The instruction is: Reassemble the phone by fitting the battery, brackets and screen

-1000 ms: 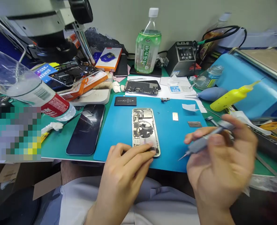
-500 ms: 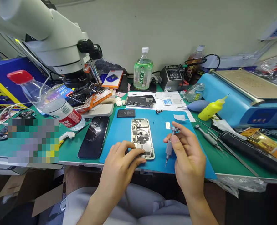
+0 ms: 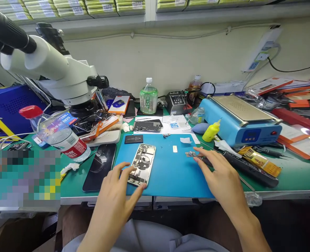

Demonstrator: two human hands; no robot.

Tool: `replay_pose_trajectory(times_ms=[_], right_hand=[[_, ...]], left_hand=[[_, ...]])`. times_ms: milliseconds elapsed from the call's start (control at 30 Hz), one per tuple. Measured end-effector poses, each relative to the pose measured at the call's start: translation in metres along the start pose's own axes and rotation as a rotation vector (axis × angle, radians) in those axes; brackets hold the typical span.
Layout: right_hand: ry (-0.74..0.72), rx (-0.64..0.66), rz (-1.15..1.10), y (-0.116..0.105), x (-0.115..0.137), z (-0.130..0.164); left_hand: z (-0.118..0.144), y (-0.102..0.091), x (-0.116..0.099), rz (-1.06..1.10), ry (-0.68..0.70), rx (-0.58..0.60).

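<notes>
An opened phone housing (image 3: 146, 166), its inner boards showing, lies tilted on the blue mat (image 3: 170, 178). My left hand (image 3: 118, 192) spans its lower end, thumb on the right edge and fingers by the left edge. Over the mat's right side, my right hand (image 3: 220, 175) pinches a slim grey screwdriver (image 3: 190, 154) with thumb and forefinger. Its silvery end points left, and my palm hides much of the rest. Between the hands lies a small pale rectangular piece (image 3: 175, 149). A black battery (image 3: 133, 139) rests behind the housing, with a small metal part (image 3: 166, 135) further right.
A dark phone (image 3: 99, 166) lies left of the mat, near a red-capped bottle (image 3: 68, 140). The microscope (image 3: 57, 73) overhangs the left side. At the back are a phone screen (image 3: 147, 125) and a green bottle (image 3: 149, 98). A blue heating plate (image 3: 244, 122) stands right, behind a yellow squeeze bottle (image 3: 212, 131).
My right hand has turned, bringing the screwdriver from upright to nearly flat. The phone housing is now slanted, and my left fingers have spread wider around it. The view has tilted up and shifted right.
</notes>
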State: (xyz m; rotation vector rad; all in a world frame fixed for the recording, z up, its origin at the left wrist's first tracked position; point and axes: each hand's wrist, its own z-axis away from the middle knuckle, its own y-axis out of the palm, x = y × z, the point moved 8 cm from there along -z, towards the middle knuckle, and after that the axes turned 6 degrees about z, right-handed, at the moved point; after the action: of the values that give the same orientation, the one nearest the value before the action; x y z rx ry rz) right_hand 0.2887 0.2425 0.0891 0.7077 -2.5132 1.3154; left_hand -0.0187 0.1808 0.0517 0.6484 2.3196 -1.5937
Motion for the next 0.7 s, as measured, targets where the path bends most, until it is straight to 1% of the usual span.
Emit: replay_pose_trajectory(times_ms=[67, 167, 267, 367, 467, 600, 700], right_hand=[[-0.013, -0.010, 0.031, 0.005, -0.008, 0.002], [0.024, -0.083, 0.089, 0.006, -0.018, 0.008], [0.078, -0.133, 0.138, 0.004, -0.027, 0.011], [0.092, -0.119, 0.184, 0.006, -0.033, 0.011], [0.084, -0.114, 0.236, 0.009, -0.034, 0.011], [0.069, -0.133, 0.303, 0.009, -0.029, 0.012], [0.058, -0.151, 0.337, 0.006, -0.024, 0.013]], left_hand=[[-0.004, 0.005, -0.010, -0.126, -0.033, -0.055], [-0.012, 0.015, -0.021, -0.218, -0.032, -0.072], [-0.016, 0.020, -0.023, -0.150, 0.013, -0.056], [-0.018, 0.015, -0.017, -0.030, 0.040, -0.018], [-0.020, 0.005, -0.013, 0.110, 0.073, 0.090], [-0.028, -0.006, -0.014, 0.327, 0.111, 0.320], [-0.034, -0.008, -0.012, 0.410, 0.117, 0.413]])
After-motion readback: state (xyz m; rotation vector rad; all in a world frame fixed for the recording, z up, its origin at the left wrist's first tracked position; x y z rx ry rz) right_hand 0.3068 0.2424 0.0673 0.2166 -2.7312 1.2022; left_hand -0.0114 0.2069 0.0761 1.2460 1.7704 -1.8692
